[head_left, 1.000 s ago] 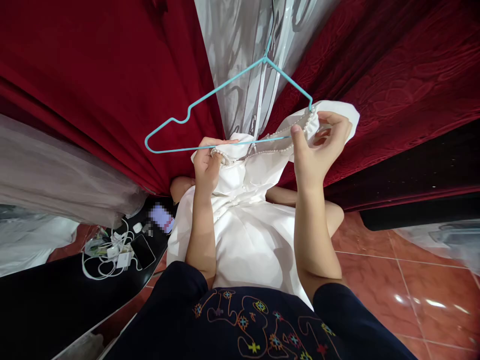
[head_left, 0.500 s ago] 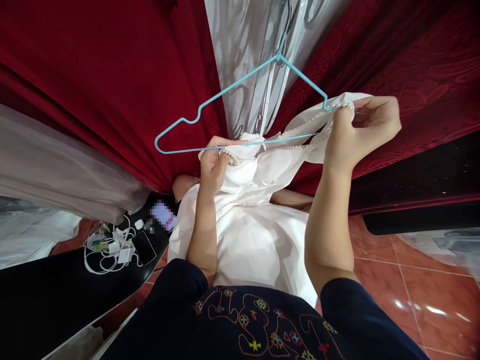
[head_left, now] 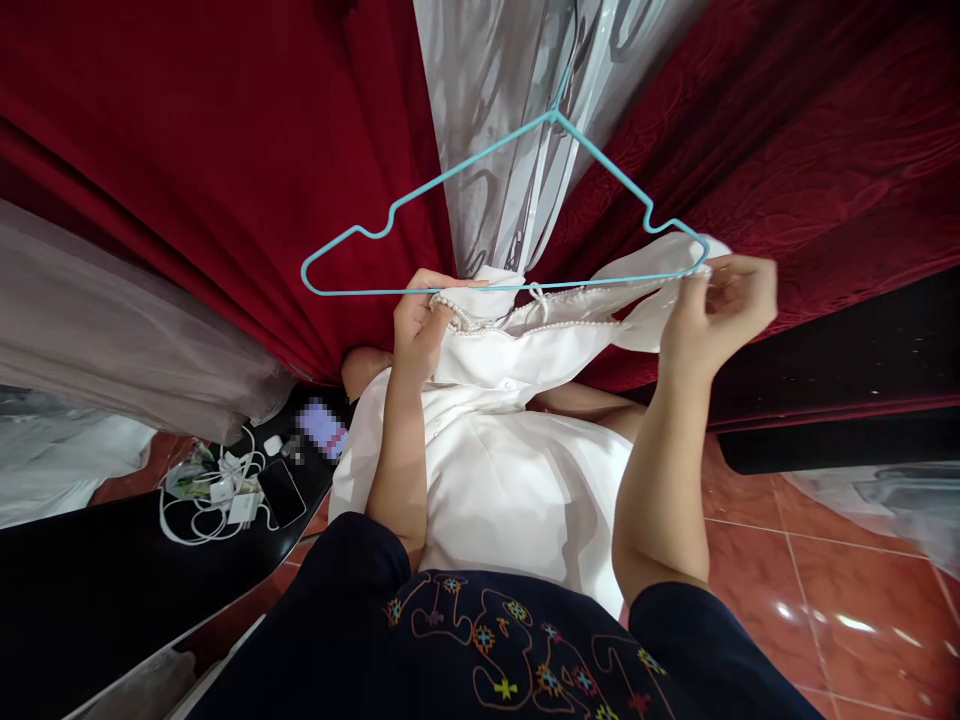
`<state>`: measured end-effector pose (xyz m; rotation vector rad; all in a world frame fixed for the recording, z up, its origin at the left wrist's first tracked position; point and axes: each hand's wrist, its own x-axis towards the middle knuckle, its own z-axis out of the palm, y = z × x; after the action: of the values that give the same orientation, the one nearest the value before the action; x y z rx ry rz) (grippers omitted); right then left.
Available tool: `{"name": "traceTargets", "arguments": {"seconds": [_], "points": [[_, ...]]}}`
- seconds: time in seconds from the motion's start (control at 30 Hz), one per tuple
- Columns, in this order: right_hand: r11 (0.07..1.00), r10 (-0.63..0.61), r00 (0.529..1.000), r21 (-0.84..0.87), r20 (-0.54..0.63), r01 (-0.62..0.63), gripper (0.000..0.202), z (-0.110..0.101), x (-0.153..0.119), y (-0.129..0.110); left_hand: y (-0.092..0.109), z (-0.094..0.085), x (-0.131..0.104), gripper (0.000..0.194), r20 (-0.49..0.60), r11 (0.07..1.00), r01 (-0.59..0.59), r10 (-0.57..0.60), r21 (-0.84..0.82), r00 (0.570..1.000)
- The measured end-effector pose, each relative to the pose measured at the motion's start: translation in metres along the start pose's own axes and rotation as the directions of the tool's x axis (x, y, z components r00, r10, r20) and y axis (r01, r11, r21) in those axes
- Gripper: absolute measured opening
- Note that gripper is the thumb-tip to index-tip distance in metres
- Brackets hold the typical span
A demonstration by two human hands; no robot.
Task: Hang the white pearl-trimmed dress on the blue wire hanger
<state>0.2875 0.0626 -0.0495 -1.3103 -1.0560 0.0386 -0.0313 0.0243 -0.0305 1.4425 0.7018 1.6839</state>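
Observation:
A white dress with pearl-beaded edging lies spread over my lap. My left hand is closed on its left shoulder part, pinching the beaded edge. My right hand pinches the beaded strap on the right side, just below the right end of a light blue hanger. The hanger hangs upright before me, its lower bar crossing my left fingers and the top of the dress. Its right end lies in front of the white cloth by my right fingertips. Whether the strap still loops around that end, I cannot tell.
Red curtains hang on both sides of a translucent white cover. On the left, a black bench carries tangled white cables, a dark phone and a lit phone. Reddish floor tiles show at right.
My right hand has moved down and slightly left with the strap, off the hanger's notch to its outer end. The hanger's right end now shows. My left hand keeps its hold.

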Motion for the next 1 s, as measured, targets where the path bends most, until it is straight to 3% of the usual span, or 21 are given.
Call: {"name": "traceTargets", "arguments": {"seconds": [0.1,0.3,0.37,0.5,0.63,0.73,0.8,0.9,1.0], "points": [[0.993,-0.056,0.998,0.102,0.032,0.053,0.008,-0.003,-0.023,-0.005,-0.002,0.000,0.001,0.026,-0.058,1.000,0.003,-0.003,0.000,0.998],[0.987,-0.109,0.988,0.110,-0.109,0.121,0.020,-0.013,-0.046,-0.021,-0.004,0.005,0.000,0.033,-0.114,0.999,0.047,-0.047,-0.010,0.992],[0.986,-0.109,0.993,0.125,-0.049,0.114,0.023,-0.011,-0.054,-0.029,-0.004,0.010,0.000,0.034,-0.124,0.998,0.066,-0.068,-0.022,0.990],[0.974,-0.154,0.972,0.193,0.177,0.119,0.025,0.006,-0.068,-0.045,-0.004,0.016,-0.001,0.035,-0.140,0.993,0.105,-0.111,-0.048,0.984],[0.951,-0.127,0.971,0.303,0.202,0.061,0.029,0.025,-0.076,-0.060,-0.006,0.013,-0.002,0.029,-0.136,0.997,0.075,-0.079,-0.035,0.988],[0.955,-0.114,0.971,0.292,0.210,0.049,0.037,0.030,-0.079,-0.066,-0.010,0.010,-0.004,0.029,-0.131,0.995,0.100,-0.100,-0.005,0.986],[0.960,-0.147,0.942,0.275,0.301,0.062,0.039,0.029,-0.080,-0.068,-0.013,0.010,-0.005,0.030,-0.118,0.993,0.116,-0.116,-0.012,0.986],[0.954,-0.195,0.841,0.295,0.504,0.044,0.039,0.027,-0.079,-0.069,-0.017,0.012,-0.005,0.034,-0.106,0.992,0.128,-0.130,-0.022,0.986],[0.950,-0.192,0.801,0.313,0.567,0.007,0.034,0.028,-0.076,-0.069,-0.016,0.013,-0.005,0.033,-0.109,0.991,0.137,-0.137,-0.012,0.984]]}}
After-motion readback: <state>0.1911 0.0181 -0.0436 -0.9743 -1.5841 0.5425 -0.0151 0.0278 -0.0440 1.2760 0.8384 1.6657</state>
